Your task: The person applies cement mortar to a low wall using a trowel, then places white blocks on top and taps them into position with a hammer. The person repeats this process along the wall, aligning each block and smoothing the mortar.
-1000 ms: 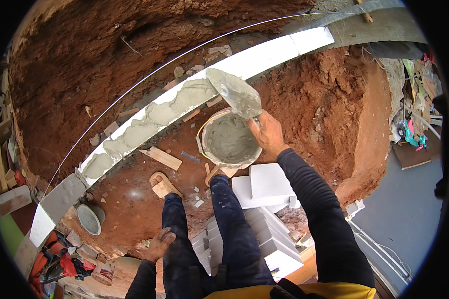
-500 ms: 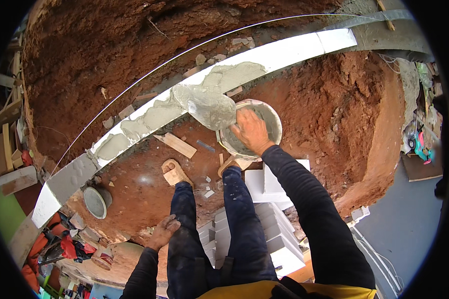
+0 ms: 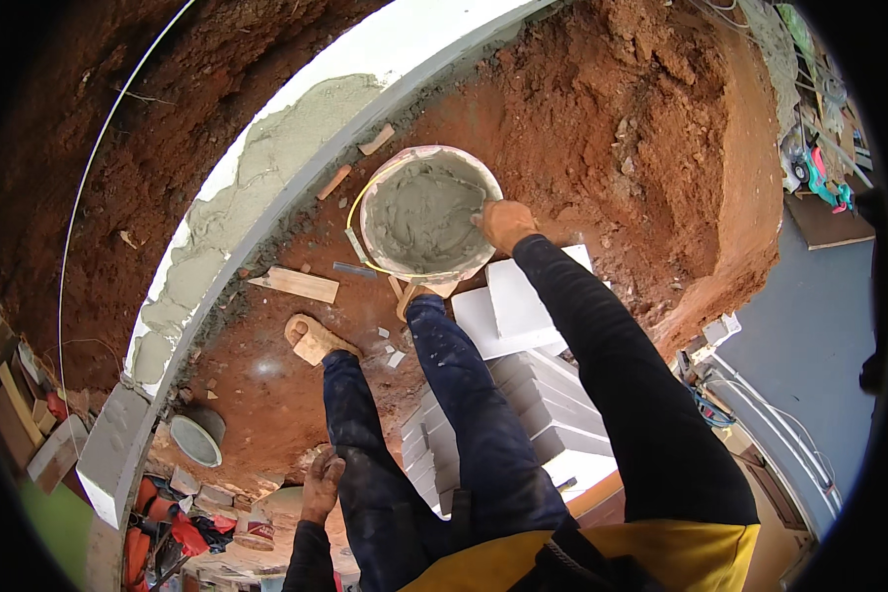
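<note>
At the right rim of a round bucket (image 3: 369, 232) of wet grey mortar (image 3: 429, 212), my right hand (image 3: 508, 225) is closed, its fingertips just inside the rim. It grips a trowel, whose handle and blade are both out of sight. My left hand (image 3: 323, 483) hangs beside my left leg (image 3: 360, 419), fingers loosely apart, holding nothing. Across the upper left runs a row of white blocks (image 3: 365, 44). A band of rough mortar (image 3: 237, 202) is spread along their top.
A taut white string (image 3: 84, 183) runs beyond the blocks. White blocks (image 3: 538, 301) are stacked near my right leg. A second bucket (image 3: 196, 440) lies tilted at the left. Wood offcuts (image 3: 301, 284) lie on red soil, with a steep soil bank (image 3: 710, 178) rising at right.
The trowel has left the block top and dropped from sight at the bucket. My right hand has moved to the bucket's right rim. The whole view has turned and shifted.
</note>
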The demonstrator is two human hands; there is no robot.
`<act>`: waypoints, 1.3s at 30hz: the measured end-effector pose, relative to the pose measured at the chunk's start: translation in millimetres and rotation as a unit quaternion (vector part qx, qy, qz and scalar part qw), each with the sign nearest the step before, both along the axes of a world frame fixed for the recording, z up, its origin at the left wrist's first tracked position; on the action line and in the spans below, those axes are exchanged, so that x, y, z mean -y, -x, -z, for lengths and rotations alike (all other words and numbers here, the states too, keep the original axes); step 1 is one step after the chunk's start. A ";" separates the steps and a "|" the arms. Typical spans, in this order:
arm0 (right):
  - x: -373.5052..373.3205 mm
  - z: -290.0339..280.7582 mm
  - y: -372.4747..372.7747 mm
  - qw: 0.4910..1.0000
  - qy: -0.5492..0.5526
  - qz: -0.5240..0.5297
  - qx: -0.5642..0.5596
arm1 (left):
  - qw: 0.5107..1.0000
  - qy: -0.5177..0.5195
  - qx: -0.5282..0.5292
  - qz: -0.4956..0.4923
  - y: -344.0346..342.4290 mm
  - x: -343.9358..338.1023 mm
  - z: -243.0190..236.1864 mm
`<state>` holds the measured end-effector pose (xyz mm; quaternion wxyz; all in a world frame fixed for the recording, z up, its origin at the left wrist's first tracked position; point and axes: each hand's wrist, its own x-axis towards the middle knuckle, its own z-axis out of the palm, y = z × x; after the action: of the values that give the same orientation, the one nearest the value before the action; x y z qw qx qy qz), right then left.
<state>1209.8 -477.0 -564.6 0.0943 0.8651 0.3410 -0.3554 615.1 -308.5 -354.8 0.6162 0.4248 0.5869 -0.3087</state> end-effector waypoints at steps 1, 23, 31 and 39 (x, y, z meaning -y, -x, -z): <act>-13.1 19.5 12.6 1.000 0.006 0.028 0.011 | 1.000 -0.008 0.011 -0.013 -4.0 4.3 -2.6; 82.2 -84.2 -8.7 0.932 -0.059 0.181 -0.309 | 0.996 -0.066 0.017 0.058 -98.7 -28.5 -44.3; 15.2 -210.6 -79.4 0.942 -0.322 0.059 -0.069 | 0.996 -0.065 0.028 0.051 -141.4 -17.5 -55.9; -69.9 -185.6 -127.1 0.901 -0.396 -0.113 0.138 | 0.997 -0.066 0.026 -0.004 -120.8 -8.0 -49.5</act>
<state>1337.0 -407.2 -379.0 -0.1707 0.8269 0.5329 -0.0552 735.9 -300.5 -305.3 0.6034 0.4700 0.5913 -0.2555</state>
